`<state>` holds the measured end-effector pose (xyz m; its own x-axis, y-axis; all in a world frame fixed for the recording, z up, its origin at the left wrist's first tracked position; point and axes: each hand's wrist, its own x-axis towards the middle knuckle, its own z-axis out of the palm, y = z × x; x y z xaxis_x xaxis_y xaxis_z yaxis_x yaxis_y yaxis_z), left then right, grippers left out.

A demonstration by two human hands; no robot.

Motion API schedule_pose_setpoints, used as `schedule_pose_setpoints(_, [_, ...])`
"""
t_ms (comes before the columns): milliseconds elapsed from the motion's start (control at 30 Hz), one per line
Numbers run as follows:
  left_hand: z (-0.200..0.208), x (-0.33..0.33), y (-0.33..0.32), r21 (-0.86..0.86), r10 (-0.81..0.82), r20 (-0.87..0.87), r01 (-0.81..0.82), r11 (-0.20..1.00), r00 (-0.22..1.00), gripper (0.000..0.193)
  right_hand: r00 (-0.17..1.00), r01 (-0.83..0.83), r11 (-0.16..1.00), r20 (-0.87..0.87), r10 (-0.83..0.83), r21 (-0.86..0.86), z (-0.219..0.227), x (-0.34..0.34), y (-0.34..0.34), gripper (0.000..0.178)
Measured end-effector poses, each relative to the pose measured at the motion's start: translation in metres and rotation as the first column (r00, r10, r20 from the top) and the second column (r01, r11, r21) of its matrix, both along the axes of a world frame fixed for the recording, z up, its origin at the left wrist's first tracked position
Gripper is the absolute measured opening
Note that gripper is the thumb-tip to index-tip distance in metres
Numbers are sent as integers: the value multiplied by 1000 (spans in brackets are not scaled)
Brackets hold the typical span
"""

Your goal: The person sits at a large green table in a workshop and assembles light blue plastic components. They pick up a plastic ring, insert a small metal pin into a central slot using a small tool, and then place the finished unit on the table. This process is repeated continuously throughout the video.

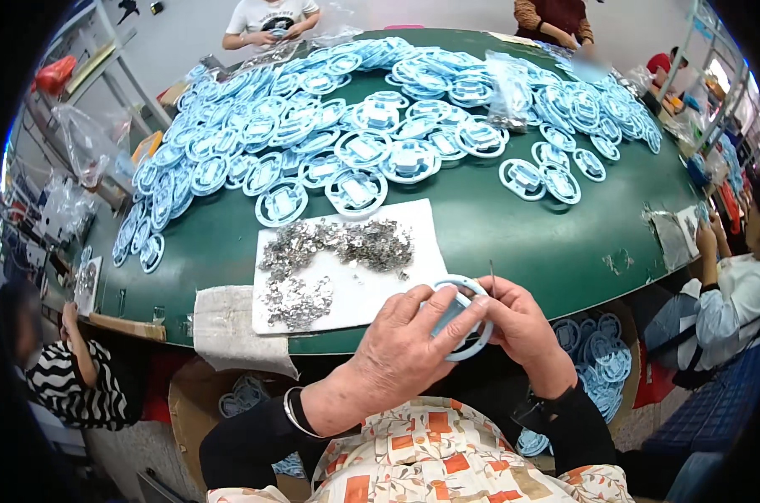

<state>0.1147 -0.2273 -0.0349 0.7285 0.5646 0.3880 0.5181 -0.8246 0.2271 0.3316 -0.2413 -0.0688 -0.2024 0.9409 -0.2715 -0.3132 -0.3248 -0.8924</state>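
Observation:
My left hand (397, 344) is closed on a light blue oval plastic ring part (461, 282), held just in front of the table's near edge. The fingers cover much of the part's middle. My right hand (523, 323) pinches a thin dark pointed tool (492, 275) that sticks up from between the fingers; its kind is not clear. Those right fingertips are also at the ring's right side. Just beyond my hands lies a white board (363, 302), bearing heaps of small shiny metal pieces (300, 300).
Piles of similar blue parts (271, 126) spread over the green table (481, 226). A grey cloth (229, 323) hangs over the near edge beside the board. Below, cartons (191, 402) hold more blue parts (602, 360). Other people work around the table.

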Motion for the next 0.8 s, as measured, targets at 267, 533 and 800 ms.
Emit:
schedule_pose_setpoints(267, [-57,-22,-14,-858,661,471,478,190,584,31,966,-199,978,159,206,-59,10,-11,-9,32])
schedule_pose_setpoints(533, [-60,-67,-13,-862,742,447,461,209,500,24,605,-409,777,780,-160,478,14,-66,55,17])
schedule_pose_setpoints(800, [-55,-79,-10,-878,720,420,447,169,553,25,277,-782,481,913,-300,396,5,-119,111,5])
